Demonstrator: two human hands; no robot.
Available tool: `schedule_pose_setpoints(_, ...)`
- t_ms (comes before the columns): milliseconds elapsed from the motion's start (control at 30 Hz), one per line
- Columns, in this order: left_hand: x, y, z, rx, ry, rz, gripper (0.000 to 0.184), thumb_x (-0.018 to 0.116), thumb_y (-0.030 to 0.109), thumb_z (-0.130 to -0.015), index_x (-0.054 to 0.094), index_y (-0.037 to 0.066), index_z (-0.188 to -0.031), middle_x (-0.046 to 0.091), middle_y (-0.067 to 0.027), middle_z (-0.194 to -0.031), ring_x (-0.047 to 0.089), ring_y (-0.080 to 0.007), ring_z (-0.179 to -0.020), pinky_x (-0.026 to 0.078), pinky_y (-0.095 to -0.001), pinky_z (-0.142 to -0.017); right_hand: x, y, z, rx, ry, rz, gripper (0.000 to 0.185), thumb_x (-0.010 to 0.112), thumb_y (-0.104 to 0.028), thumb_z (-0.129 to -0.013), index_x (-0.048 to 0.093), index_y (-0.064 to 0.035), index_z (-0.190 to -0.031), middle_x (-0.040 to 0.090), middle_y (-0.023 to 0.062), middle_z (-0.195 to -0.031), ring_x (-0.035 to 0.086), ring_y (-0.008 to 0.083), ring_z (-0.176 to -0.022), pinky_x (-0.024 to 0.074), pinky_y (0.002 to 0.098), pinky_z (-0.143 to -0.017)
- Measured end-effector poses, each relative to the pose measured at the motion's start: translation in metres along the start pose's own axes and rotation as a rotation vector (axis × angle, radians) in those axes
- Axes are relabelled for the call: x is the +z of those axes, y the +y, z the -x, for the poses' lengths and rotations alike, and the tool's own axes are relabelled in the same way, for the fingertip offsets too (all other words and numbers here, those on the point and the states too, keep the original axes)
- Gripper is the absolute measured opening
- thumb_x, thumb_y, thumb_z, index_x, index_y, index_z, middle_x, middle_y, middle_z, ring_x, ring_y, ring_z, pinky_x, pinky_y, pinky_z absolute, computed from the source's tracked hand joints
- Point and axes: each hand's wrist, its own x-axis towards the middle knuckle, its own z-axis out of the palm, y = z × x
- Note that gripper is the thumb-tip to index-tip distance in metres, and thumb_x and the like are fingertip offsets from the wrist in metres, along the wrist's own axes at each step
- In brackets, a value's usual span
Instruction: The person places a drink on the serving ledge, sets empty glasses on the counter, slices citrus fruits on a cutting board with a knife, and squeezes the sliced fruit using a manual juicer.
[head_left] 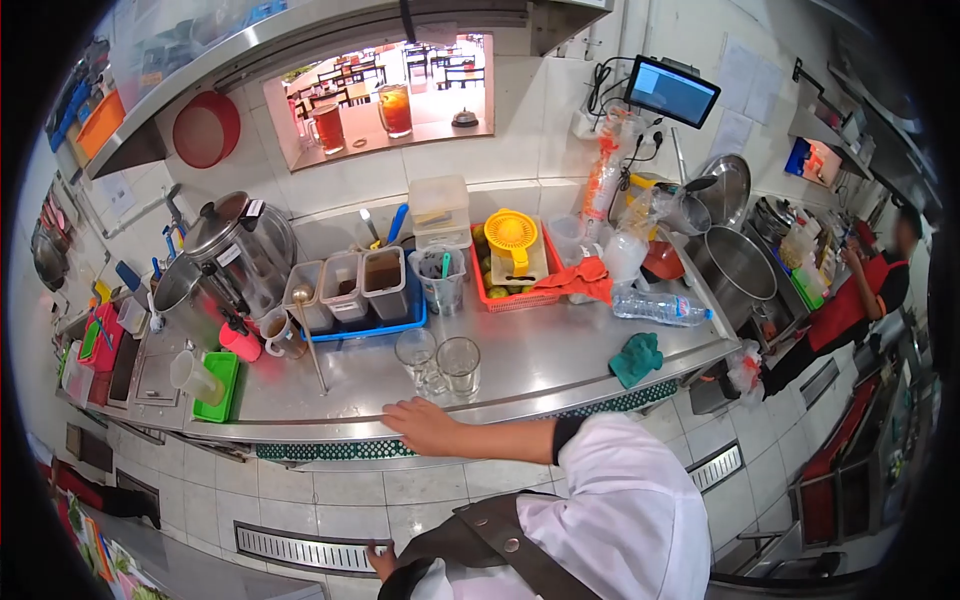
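Mugs (459,366) of clear glass, two in number, stood side by side on the steel counter (540,365), near the person's right hand (422,426), which was empty at the counter's front edge, fingers loosely extended. The left hand (381,560) hung low, mostly hidden; whether it was open or closed could not be told. Behind the pair, three containers (384,272) sat in one blue tray (375,331), left of one red basket (520,301).

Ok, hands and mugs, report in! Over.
Right hand at counter edge, holding nothing visible; left hand low, mostly hidden. Two glass mugs just beyond right hand. Nothing visible between.
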Motion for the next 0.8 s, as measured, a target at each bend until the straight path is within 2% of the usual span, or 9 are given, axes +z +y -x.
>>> schedule_pose_setpoints(100, 0.040, 0.105, -0.013, 0.379, -0.171, -0.036, 0.062, 0.071, 0.003, -0.064, 0.040, 0.002, -0.118, 0.045, -0.0111, -0.118, 0.045, -0.0232, -0.103, 0.040, -0.0336, -0.084, -0.034, 0.023, 0.049, 0.267, 0.376, -0.195, 0.060, 0.066, -0.011, -0.065, 0.038, -0.0038, -0.118, 0.039, 0.0170, -0.114, 0.044, 0.0337, -0.105, 0.0383, 0.0394, -0.089)
schedule_pose_setpoints(167, 0.090, 0.173, -0.014, 0.405, -0.289, -0.010, 0.071, 0.073, 0.005, -0.061, 0.036, 0.006, -0.122, 0.043, -0.0091, -0.119, 0.044, -0.0234, -0.105, 0.041, -0.0389, -0.081, -0.032, 0.057, 0.077, 0.618, 0.532, -0.240, 0.077, 0.070, -0.010, -0.060, 0.030, -0.0056, -0.125, 0.033, 0.0187, -0.121, 0.046, 0.0344, -0.103, 0.0406, 0.0391, -0.088)
schedule_pose_setpoints(233, 0.143, 0.200, -0.026, 0.441, -0.404, 0.007, 0.079, 0.076, 0.009, -0.059, 0.032, 0.007, -0.125, 0.036, -0.0108, -0.125, 0.040, -0.0254, -0.111, 0.040, -0.0396, -0.084, -0.021, 0.100, 0.099, 0.790, 0.429, -0.409, 0.095, 0.076, -0.010, -0.055, 0.019, -0.0065, -0.131, 0.023, 0.0185, -0.129, 0.046, 0.0317, -0.104, 0.0439, 0.0356, -0.085)
schedule_pose_setpoints(267, 0.168, 0.213, -0.029, 0.651, -0.418, 0.007, 0.083, 0.077, 0.010, -0.057, 0.030, 0.005, -0.126, 0.034, -0.0127, -0.125, 0.038, -0.0256, -0.111, 0.039, -0.0367, -0.087, -0.014, 0.118, 0.104, 0.787, 0.401, -0.477, 0.098, 0.076, -0.010, -0.054, 0.018, -0.0057, -0.132, 0.023, 0.0195, -0.130, 0.042, 0.0334, -0.109, 0.0411, 0.0363, -0.089)
schedule_pose_setpoints(333, 0.210, 0.223, -0.036, 0.757, -0.363, -0.066, 0.081, 0.077, 0.010, -0.056, 0.031, 0.001, -0.123, 0.037, -0.0131, -0.119, 0.040, -0.0261, -0.107, 0.038, -0.0350, -0.087, 0.004, 0.136, 0.106, 0.780, 0.340, -0.638, 0.103, 0.078, -0.010, -0.051, 0.015, -0.0042, -0.133, 0.023, 0.0216, -0.133, 0.034, 0.0366, -0.119, 0.0354, 0.0375, -0.097)
schedule_pose_setpoints(433, 0.242, 0.246, -0.027, 0.601, -0.234, 0.009, 0.070, 0.076, 0.011, -0.057, 0.036, -0.001, -0.113, 0.040, -0.0126, -0.110, 0.043, -0.0258, -0.100, 0.038, -0.0357, -0.083, 0.008, 0.140, 0.089, 0.781, 0.219, -0.851, 0.111, 0.080, -0.009, -0.047, 0.012, -0.0050, -0.134, 0.027, 0.0209, -0.133, 0.033, 0.0345, -0.122, 0.0355, 0.0356, -0.097)
schedule_pose_setpoints(500, 0.250, 0.250, -0.032, 0.531, -0.163, 0.025, 0.060, 0.075, 0.011, -0.058, 0.040, 0.000, -0.106, 0.043, -0.0133, -0.104, 0.045, -0.0255, -0.096, 0.038, -0.0368, -0.080, 0.022, 0.143, 0.080, 0.682, 0.286, -0.725, 0.109, 0.080, -0.008, -0.047, 0.013, -0.0057, -0.133, 0.034, 0.0200, -0.129, 0.036, 0.0334, -0.121, 0.0365, 0.0353, -0.096)
schedule_pose_setpoints(633, 0.249, 0.241, -0.058, 0.799, -0.103, -0.137, 0.038, 0.072, 0.011, -0.061, 0.050, 0.000, -0.091, 0.052, -0.0144, -0.086, 0.051, -0.0244, -0.083, 0.040, -0.0336, -0.076, 0.029, 0.148, 0.057, 0.652, 0.284, -0.645, 0.104, 0.079, -0.006, -0.048, 0.017, -0.0070, -0.131, 0.047, 0.0182, -0.119, 0.043, 0.0327, -0.115, 0.0380, 0.0355, -0.094)
schedule_pose_setpoints(800, 0.228, 0.239, -0.099, 0.664, -0.217, 0.012, 0.023, 0.062, 0.003, -0.064, 0.055, 0.000, -0.086, 0.058, -0.0128, -0.078, 0.057, -0.0236, -0.073, 0.044, -0.0326, -0.069, 0.042, 0.145, 0.009, 0.616, 0.138, -0.717, 0.096, 0.080, -0.010, -0.048, 0.025, -0.0036, -0.126, 0.044, 0.0193, -0.120, 0.042, 0.0307, -0.116, 0.0337, 0.0343, -0.097)
